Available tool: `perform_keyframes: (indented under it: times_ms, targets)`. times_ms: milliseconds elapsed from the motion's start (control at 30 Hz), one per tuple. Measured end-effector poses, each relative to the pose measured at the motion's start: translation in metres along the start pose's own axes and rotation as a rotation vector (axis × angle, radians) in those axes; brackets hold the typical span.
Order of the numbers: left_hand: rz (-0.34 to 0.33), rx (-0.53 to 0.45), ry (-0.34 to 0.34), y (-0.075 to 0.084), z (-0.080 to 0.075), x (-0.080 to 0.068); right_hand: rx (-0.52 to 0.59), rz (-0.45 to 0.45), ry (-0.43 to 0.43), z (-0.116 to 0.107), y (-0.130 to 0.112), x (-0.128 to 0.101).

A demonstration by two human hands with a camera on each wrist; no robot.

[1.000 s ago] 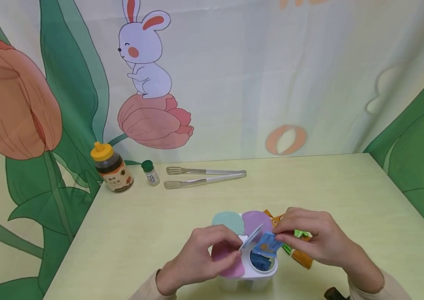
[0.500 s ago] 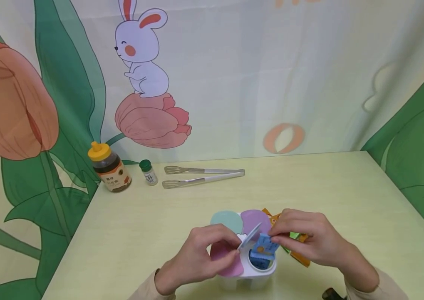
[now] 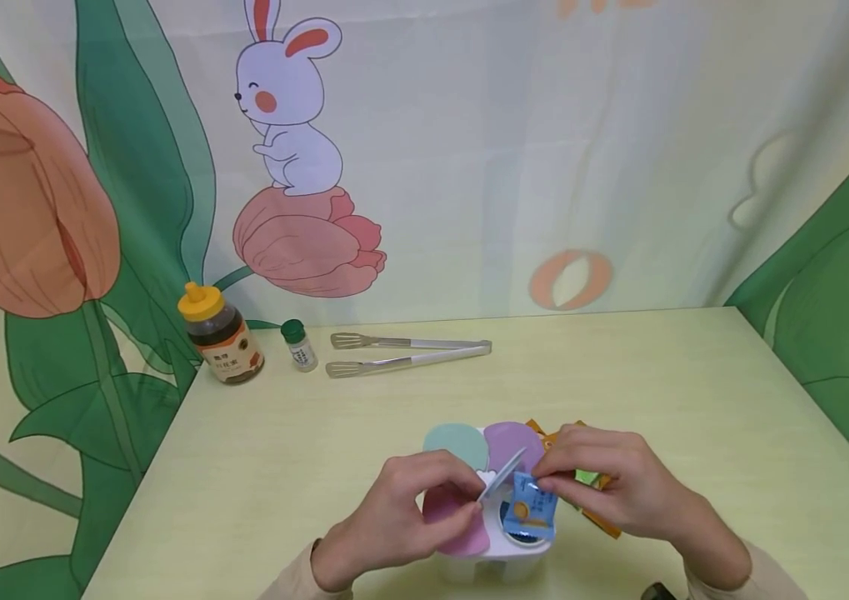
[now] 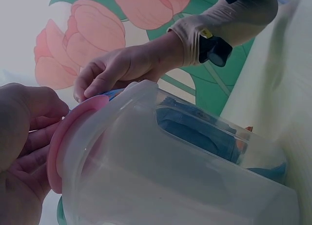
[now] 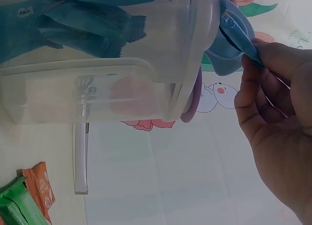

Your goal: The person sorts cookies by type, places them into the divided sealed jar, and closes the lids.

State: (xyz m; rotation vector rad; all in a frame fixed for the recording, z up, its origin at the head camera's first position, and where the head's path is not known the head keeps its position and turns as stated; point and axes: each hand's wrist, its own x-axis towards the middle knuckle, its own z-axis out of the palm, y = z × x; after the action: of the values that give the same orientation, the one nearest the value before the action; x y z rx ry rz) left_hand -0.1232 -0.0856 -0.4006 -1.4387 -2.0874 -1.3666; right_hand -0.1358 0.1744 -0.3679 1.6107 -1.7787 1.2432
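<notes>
Low in the frame's center, your right hand pinches one blue packet over the open compartment of the white container, near the worktop's bottom edge. Your left hand holds its flap up. Four lids show. Upper left: one honey bottle, one small jar, one pair of tongs, open worktop between.

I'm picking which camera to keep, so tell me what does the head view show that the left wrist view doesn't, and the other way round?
Only the head view shows the honey bottle, the small green-capped bottle, the tongs, and the blue packet pinched by the right hand above the container's open compartment.

Only the left wrist view shows, through the container's clear wall, blue packets already inside.

Both show the left hand at the pink lid and the right hand.
</notes>
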Motion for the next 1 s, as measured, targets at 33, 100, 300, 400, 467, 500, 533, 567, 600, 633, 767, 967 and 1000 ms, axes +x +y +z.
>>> perform_keyframes:
  times_ms: [33,100,300,400,467,500,533,567,600,633,767,967,1000]
  targets:
    - [0.002,-0.001,0.001,0.0,0.0,0.0,-0.003,0.0,0.001,0.0,0.0,0.0]
    - [0.006,-0.004,0.003,0.0,0.0,0.001,-0.008,0.001,0.001,0.001,0.001,-0.001]
    - [0.015,0.004,0.007,0.0,0.001,0.002,-0.026,0.004,-0.008,0.001,0.004,-0.003]
    - [0.012,0.008,0.006,0.0,0.001,0.002,-0.043,-0.011,-0.013,0.001,0.005,-0.004]
    - [0.007,0.01,0.007,0.0,0.0,0.002,-0.061,-0.026,-0.02,0.0,0.006,-0.005]
    - [0.006,0.013,0.008,0.0,0.0,0.002,-0.069,-0.034,-0.023,0.0,0.007,-0.005]
    - [0.007,0.014,0.008,0.0,0.0,0.002,-0.077,-0.04,-0.026,0.0,0.007,-0.005]
    - [0.005,0.013,0.009,0.0,0.0,0.002,-0.084,-0.042,-0.028,0.0,0.007,-0.006]
    - [0.002,0.013,0.008,0.001,-0.001,0.002,-0.089,-0.042,-0.031,0.0,0.007,-0.006]
    - [0.003,0.014,0.008,0.001,-0.001,0.002,-0.089,-0.039,-0.033,0.0,0.007,-0.006]
    - [0.003,0.016,0.006,0.001,-0.001,0.002,-0.076,-0.031,-0.041,0.0,0.007,-0.008]
    - [-0.013,0.015,0.002,0.002,-0.001,0.002,-0.069,-0.013,-0.057,0.0,0.007,-0.01]
    - [-0.017,0.013,0.001,0.002,-0.001,0.002,-0.068,-0.007,-0.059,0.0,0.007,-0.011]
